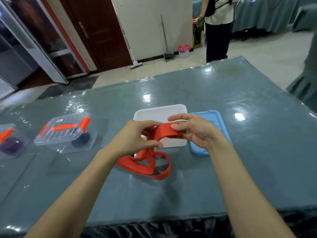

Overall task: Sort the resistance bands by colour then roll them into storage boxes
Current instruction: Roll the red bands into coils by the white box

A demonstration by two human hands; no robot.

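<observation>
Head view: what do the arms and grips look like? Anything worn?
Left grip and right grip are bare hands: no gloves or rings visible. Left forearm and right forearm are bare to the frame's edge: no sleeves, watch or wristband.

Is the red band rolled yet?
No: left hand and right hand hold one curved end of the band; the rest lies loose on the table.

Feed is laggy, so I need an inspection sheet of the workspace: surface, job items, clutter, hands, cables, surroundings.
Surface: table, glossy grey-green cover.
Job's things: red band partly lifted, rest looped on table; white container, blue lid beside it; clear box, second clear box, dark rolls inside.
Clutter: nothing seen.
Hands: left hand and right hand both pinch the red band.
Cables: nothing seen.
Surroundings: person standing beyond table; broom, mop against wall.
</observation>
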